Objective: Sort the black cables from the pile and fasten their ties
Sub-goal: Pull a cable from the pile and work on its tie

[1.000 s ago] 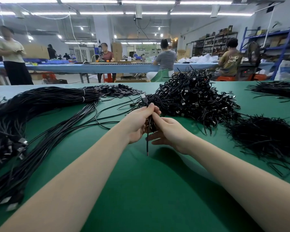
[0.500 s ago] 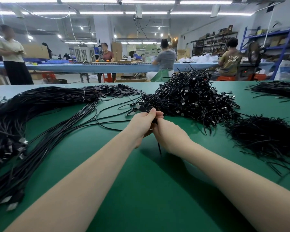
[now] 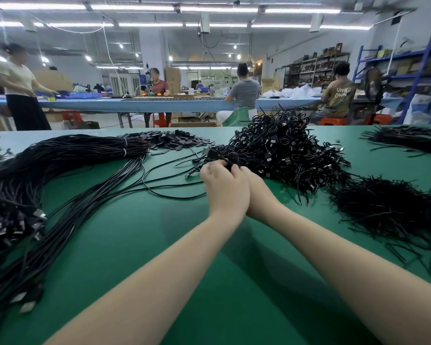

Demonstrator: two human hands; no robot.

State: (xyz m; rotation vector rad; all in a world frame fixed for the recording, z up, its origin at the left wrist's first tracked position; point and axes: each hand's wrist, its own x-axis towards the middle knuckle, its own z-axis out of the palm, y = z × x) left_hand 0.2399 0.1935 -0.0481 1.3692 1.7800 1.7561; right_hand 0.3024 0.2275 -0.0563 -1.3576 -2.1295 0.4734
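Both hands meet at the middle of the green desk (image 3: 209, 282), bare forearms reaching in from the near edge. The left hand (image 3: 225, 189) lies in front, its fingers curled around a small coiled black cable (image 3: 230, 160) that it holds at the near edge of a pile. The right hand (image 3: 258, 192) presses close against the left and sits partly behind it; its fingers are hidden, so I cannot tell whether it grips the cable or only rests there.

To the left, a thick bundle of long straight black cables (image 3: 60, 195) sweeps across the desk, with silver-tipped plugs (image 3: 39, 215) near the left edge and two pale bands around it further back. A few loose strands (image 3: 159, 188) loop from it toward the hands. On the right, well apart from the hands, lies a bristly heap of thin black ties (image 3: 388, 210).

Just beyond the hands rises the tall tangled pile of coiled black cables (image 3: 289, 150) with small plugs showing. Behind the bundle is a flat scatter of small black rectangular pieces (image 3: 169, 140). Another dark heap of thin strands (image 3: 406, 139) sits at the far right of the desk.

Past the desk, a long blue workbench (image 3: 135, 104) crosses the room, with several people seated or standing at it. Blue metal shelving (image 3: 423, 61) stands at the far right, under rows of ceiling strip lights (image 3: 132, 7).
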